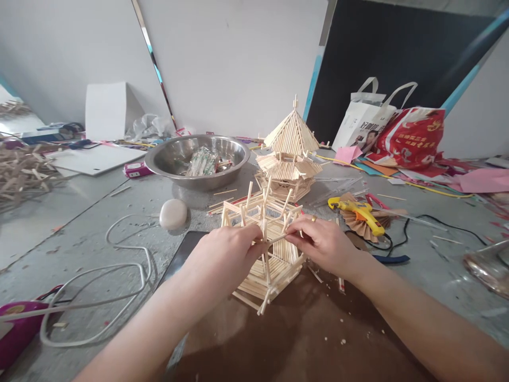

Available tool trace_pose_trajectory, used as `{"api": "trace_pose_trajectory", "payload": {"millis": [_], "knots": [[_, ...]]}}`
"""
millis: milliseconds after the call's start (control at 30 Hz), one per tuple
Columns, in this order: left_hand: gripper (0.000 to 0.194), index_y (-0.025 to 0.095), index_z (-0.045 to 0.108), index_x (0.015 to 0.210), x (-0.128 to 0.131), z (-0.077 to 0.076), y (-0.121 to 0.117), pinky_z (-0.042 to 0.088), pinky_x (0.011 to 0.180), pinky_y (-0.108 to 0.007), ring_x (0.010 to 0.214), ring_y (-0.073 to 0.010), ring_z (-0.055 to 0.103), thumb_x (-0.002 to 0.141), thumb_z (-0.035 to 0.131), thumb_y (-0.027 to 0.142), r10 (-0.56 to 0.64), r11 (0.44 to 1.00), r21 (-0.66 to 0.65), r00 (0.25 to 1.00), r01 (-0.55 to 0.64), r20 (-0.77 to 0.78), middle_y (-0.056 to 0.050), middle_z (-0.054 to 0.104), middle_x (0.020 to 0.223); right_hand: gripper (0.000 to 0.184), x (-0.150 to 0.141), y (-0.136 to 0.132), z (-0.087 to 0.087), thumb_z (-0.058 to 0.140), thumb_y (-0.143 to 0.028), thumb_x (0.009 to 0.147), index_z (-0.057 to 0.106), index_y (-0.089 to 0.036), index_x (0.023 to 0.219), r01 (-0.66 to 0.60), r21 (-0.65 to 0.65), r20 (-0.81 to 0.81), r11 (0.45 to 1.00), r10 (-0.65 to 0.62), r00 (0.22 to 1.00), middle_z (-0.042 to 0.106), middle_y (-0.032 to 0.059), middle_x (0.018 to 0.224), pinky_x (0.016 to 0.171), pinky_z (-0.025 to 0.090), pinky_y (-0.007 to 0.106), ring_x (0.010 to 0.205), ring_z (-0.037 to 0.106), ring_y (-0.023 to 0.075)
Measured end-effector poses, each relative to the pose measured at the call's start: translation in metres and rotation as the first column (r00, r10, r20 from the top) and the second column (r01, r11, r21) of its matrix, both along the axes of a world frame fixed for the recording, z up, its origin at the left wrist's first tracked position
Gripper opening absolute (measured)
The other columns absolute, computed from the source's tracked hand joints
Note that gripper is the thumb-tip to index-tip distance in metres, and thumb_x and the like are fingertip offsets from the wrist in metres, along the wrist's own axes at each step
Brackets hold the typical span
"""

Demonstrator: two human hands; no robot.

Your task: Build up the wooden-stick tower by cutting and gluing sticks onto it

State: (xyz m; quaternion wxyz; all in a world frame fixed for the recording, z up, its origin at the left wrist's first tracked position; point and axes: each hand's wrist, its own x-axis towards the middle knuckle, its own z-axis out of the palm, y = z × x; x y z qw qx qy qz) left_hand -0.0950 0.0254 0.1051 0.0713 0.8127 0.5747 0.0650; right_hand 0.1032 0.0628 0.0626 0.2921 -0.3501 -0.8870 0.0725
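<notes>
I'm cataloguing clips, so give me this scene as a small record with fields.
Left hand: pinching a thin stick
Right hand: at the stick's other end
Between hands: open stick framework, without a roof
Under framework: brown board
Behind: roofed stick model
Behind, left: metal basin holding plastic-wrapped items
Right: yellow glue gun

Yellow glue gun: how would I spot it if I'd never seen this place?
Find the red bag at the back right. Look from there toward the person's right hand; between them lies the glue gun, by some brown pleated paper. Its chunky yellow body with an orange part stands out against that dull paper.
</notes>
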Motion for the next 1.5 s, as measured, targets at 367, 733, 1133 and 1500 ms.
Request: {"api": "trace_pose_trajectory", "payload": {"millis": [367, 733, 1133, 1500], "knots": [[0.025, 0.021, 0.056, 0.077, -0.0008, -0.0025, -0.0012, 0.037, 0.053, -0.025, 0.061, -0.0169, 0.058, 0.084, 0.036, 0.035, 0.02, 1.0, 0.01, 1.0, -0.02, -0.008, -0.002, 0.062, 0.065, 0.014, -0.0016, -0.0034, 0.0028, 0.047, -0.031, 0.083, 0.054, -0.019, 0.081, 0.081, -0.06, -0.069, 0.995, -0.085, 0.994, 0.06, -0.0022, 0.067, 0.058, 0.038, 0.021, 0.06, 0.054, 0.0094], [0.024, 0.021, 0.055, 0.076, 0.0005, -0.002, 0.0009, 0.037, 0.055, -0.026, 0.062, -0.0173, 0.057, 0.083, 0.038, 0.036, 0.034, 0.999, 0.001, 0.999, -0.034, 0.0, -0.002, 0.061, 0.065, 0.01, -0.0009, -0.0042, 0.0045, 0.049, -0.028, 0.082, 0.055, -0.02, 0.079, 0.087, -0.152, -0.103, 0.985, -0.103, 0.989, 0.06, -0.0021, 0.07, 0.059, 0.038, 0.02, 0.061, 0.053, 0.0099], [0.022, 0.021, 0.054, 0.074, 0.0008, -0.0025, 0.0002, 0.035, 0.052, -0.025, 0.059, -0.0169, 0.056, 0.082, 0.039, 0.036, 0.027, 0.999, 0.033, 1.0, -0.027, -0.002, 0.0, 0.06, 0.062, 0.008, -0.003, -0.0025, 0.0043, 0.053, -0.028, 0.078, 0.055, -0.021, 0.077, 0.069, -0.247, -0.183, 0.967, -0.116, 0.976, 0.056, -0.0036, 0.063, 0.053, 0.035, 0.021, 0.054, 0.048, 0.0088], [0.025, 0.022, 0.055, 0.084, -0.006, -0.0008, -0.0025, 0.035, 0.048, -0.026, 0.056, -0.0196, 0.058, 0.081, 0.039, 0.041, 0.036, 0.997, 0.073, 0.998, -0.033, -0.049, -0.001, 0.06, 0.059, 0.01, 0.0025, -0.0036, 0.0028, 0.059, -0.025, 0.072, 0.051, -0.019, 0.072, -0.083, -0.494, -0.379, 0.865, -0.128, 0.917, 0.051, -0.003, 0.067, 0.051, 0.035, 0.022, 0.055, 0.043, 0.0079]]}}
